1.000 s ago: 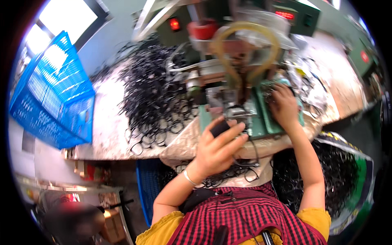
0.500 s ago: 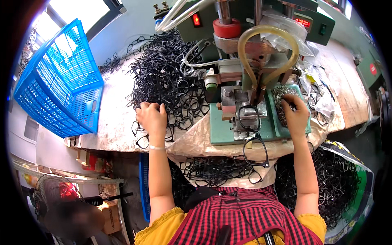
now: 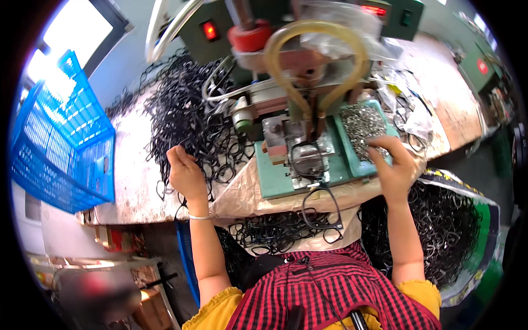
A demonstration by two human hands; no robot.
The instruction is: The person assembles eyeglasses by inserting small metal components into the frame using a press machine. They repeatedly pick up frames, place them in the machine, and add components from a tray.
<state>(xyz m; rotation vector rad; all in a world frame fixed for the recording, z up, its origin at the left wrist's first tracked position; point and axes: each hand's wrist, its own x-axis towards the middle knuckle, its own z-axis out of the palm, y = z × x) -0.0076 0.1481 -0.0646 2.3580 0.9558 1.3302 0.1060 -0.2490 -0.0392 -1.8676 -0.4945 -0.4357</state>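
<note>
My left hand (image 3: 188, 175) is closed, fingertips pinched, at the near left edge of a big heap of black eyeglass frames (image 3: 184, 118). A black eyeglass frame seems to hang from it, partly hidden behind the hand. My right hand (image 3: 397, 168) hovers by the right edge of a green tray (image 3: 362, 169) of small metal parts (image 3: 360, 129). Its thumb and forefinger come together; anything between them is too small to make out. Between my hands, another black eyeglass frame (image 3: 322, 208) sits in the metal fixture (image 3: 300, 179) of a green press, one lens rim hanging over the front.
A blue plastic crate (image 3: 102, 165) stands at the left. Brown paper (image 3: 236, 195) covers the table's front edge, with more frames (image 3: 275, 231) below it. At the right is a sack (image 3: 488, 231) full of frames. A yellowish hose (image 3: 313, 27) loops above the fixture.
My view has shifted, moving the scene left and slightly down. My right hand has drawn back from over the metal parts to the tray's edge. My left hand has lifted slightly from the heap.
</note>
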